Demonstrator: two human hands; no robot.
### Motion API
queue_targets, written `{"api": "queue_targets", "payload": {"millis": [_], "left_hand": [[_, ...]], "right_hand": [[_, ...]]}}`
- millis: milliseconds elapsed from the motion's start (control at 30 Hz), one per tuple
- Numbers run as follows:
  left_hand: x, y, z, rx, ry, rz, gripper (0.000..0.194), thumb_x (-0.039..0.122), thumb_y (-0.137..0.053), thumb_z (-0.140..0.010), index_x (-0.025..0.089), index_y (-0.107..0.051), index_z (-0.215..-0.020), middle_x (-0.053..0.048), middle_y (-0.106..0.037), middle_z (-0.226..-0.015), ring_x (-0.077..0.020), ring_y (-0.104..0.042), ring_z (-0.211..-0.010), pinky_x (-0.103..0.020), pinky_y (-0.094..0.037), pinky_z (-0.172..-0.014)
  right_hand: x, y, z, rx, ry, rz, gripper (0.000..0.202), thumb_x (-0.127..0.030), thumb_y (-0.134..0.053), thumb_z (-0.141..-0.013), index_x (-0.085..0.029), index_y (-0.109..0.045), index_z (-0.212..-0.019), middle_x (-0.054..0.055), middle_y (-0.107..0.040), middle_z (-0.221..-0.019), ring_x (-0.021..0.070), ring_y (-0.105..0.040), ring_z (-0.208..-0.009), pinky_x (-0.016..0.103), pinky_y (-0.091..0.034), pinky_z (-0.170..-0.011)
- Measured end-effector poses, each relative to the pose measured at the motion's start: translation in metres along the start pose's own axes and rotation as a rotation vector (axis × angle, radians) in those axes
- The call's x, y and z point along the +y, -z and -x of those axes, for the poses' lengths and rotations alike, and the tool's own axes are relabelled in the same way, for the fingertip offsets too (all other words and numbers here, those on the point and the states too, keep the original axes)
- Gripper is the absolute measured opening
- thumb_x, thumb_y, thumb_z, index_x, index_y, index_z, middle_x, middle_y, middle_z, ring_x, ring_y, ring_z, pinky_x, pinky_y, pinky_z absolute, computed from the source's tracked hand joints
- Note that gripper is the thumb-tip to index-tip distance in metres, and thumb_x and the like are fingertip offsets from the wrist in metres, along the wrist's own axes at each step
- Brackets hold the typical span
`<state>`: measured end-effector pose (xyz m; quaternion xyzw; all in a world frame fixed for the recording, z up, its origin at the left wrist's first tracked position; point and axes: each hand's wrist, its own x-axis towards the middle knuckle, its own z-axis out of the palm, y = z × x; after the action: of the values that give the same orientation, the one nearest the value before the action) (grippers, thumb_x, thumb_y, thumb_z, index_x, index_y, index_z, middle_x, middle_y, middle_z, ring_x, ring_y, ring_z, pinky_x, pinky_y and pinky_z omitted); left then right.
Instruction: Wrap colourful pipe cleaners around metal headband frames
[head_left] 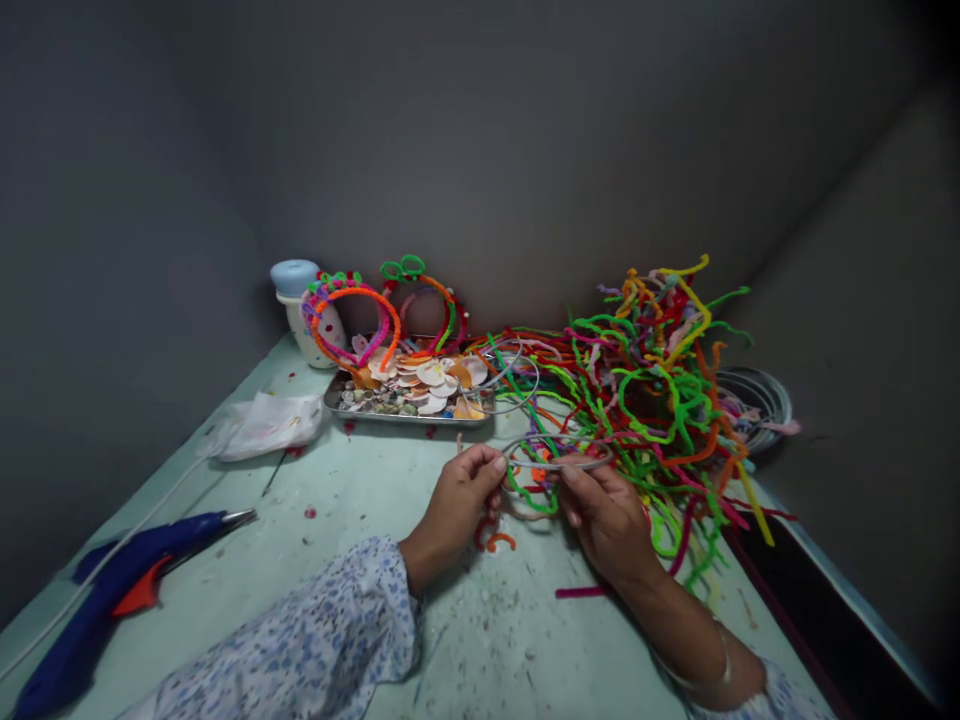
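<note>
Near the middle of the pale green table (360,510), a thin silvery wire ring (534,463) is held level between both hands. My left hand (459,505) pinches its left side between thumb and fingers. My right hand (607,515) is closed on its right side, with the fingertips partly hidden behind the thumb. Below the ring lie green pipe cleaners and small curled orange pieces (501,541). Just left of my right wrist is a short magenta pipe cleaner (581,592).
A metal tray (405,417) holds shells and small stones, with pipe-cleaner headbands (355,292) behind. A tangled pipe-cleaner pile (667,380) stands right. At left are a blue glue gun (112,590) with cord, a plastic bag (274,425) and a lidded cup (316,330).
</note>
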<state>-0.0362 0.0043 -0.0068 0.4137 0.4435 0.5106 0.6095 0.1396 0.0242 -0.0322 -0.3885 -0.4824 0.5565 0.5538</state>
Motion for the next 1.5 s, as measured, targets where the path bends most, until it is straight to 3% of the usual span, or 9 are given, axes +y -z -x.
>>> {"api": "queue_targets", "payload": {"millis": [267, 400, 567, 767, 1133, 1300, 1500], "left_hand": [[0.000, 0.000, 0.000, -0.032, 0.069, 0.032, 0.032, 0.045, -0.060, -0.081, 0.017, -0.051, -0.069, 0.006, -0.044, -0.050, -0.0054, -0.034, -0.038, -0.018, -0.028, -0.038], [0.001, -0.001, 0.000, -0.015, 0.072, 0.064, 0.030, 0.043, -0.064, -0.076, 0.017, -0.051, -0.067, 0.004, -0.048, -0.055, -0.0048, -0.033, -0.042, -0.017, -0.025, -0.039], [0.002, -0.001, -0.001, -0.050, 0.124, 0.169, 0.027, 0.037, -0.065, -0.073, 0.018, -0.047, -0.068, 0.005, -0.048, -0.057, -0.0044, -0.031, -0.042, -0.017, -0.020, -0.039], [0.006, 0.000, -0.003, -0.118, 0.189, 0.291, 0.020, 0.026, -0.062, -0.070, 0.017, -0.044, -0.066, 0.006, -0.042, -0.053, -0.0028, -0.022, -0.041, -0.018, -0.011, -0.040], [0.008, 0.003, -0.003, -0.166, 0.279, 0.309, 0.019, 0.023, -0.058, -0.070, 0.018, -0.041, -0.064, 0.006, -0.037, -0.053, -0.0032, -0.021, -0.041, -0.019, -0.009, -0.040], [0.009, 0.002, -0.002, -0.132, 0.156, 0.173, 0.018, 0.029, -0.056, -0.077, 0.017, -0.046, -0.068, 0.004, -0.045, -0.058, -0.0048, -0.028, -0.044, -0.019, -0.018, -0.041], [0.001, 0.003, 0.003, -0.025, -0.168, -0.304, 0.009, 0.024, -0.053, -0.083, 0.018, -0.057, -0.088, 0.001, -0.055, -0.073, -0.0094, -0.045, -0.058, -0.021, -0.034, -0.053]], "right_hand": [[-0.003, -0.001, 0.000, -0.010, -0.026, -0.031, 0.023, -0.039, -0.069, -0.080, -0.019, -0.070, -0.090, 0.001, -0.067, -0.067, 0.0069, -0.038, -0.040, 0.020, -0.026, -0.037], [-0.003, -0.001, -0.001, -0.014, -0.032, -0.019, 0.024, -0.041, -0.069, -0.079, -0.019, -0.070, -0.088, 0.001, -0.067, -0.068, 0.0073, -0.037, -0.040, 0.021, -0.025, -0.036], [-0.004, -0.001, -0.001, -0.015, -0.034, -0.028, 0.024, -0.041, -0.070, -0.077, -0.019, -0.071, -0.086, -0.001, -0.063, -0.063, 0.0071, -0.036, -0.040, 0.021, -0.023, -0.037], [-0.009, -0.003, -0.002, -0.018, -0.063, -0.063, 0.024, -0.041, -0.073, -0.073, -0.018, -0.071, -0.082, -0.006, -0.047, -0.047, 0.0062, -0.032, -0.037, 0.020, -0.020, -0.036], [-0.006, -0.001, -0.002, -0.062, -0.063, -0.085, 0.022, -0.038, -0.073, -0.076, -0.018, -0.073, -0.083, -0.006, -0.049, -0.050, 0.0056, -0.034, -0.039, 0.020, -0.021, -0.038], [-0.007, -0.003, -0.003, 0.016, -0.080, -0.098, 0.023, -0.039, -0.075, -0.073, -0.018, -0.072, -0.082, -0.005, -0.052, -0.049, 0.0054, -0.033, -0.038, 0.019, -0.021, -0.037], [-0.010, -0.006, -0.004, 0.073, -0.110, -0.173, 0.023, -0.038, -0.078, -0.069, -0.018, -0.073, -0.078, 0.002, -0.069, -0.069, 0.0030, -0.034, -0.038, 0.017, -0.021, -0.035]]}}
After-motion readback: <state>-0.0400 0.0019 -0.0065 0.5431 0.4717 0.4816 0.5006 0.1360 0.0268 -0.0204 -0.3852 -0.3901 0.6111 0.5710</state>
